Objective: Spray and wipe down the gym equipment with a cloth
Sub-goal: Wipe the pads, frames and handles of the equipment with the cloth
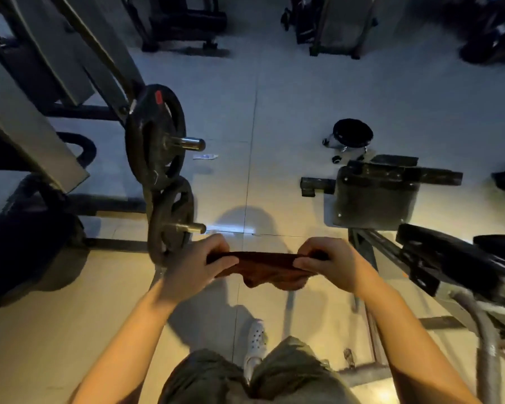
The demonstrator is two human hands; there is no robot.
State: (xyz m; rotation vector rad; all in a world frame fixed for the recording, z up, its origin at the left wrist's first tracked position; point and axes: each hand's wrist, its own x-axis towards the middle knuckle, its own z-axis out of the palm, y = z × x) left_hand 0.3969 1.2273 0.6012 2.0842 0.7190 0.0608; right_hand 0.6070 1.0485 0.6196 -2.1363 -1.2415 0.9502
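A dark reddish-brown cloth (267, 265) is stretched out between both hands above the floor, its lower part sagging in folds. My left hand (196, 265) pinches its left end with curled fingers. My right hand (328, 263) grips the right end the same way. A plate-loaded machine (56, 91) stands to the left, with two black weight plates (155, 135) on chrome pegs just beside my left hand. A black padded bench (455, 258) sits to the right. No spray bottle is visible.
A round black stool on castors (352, 135) stands ahead on the right, beside a machine footplate (376, 196). A small white object (205, 156) lies on the pale floor. More dark machines line the far wall. My white shoe (255, 342) shows below.
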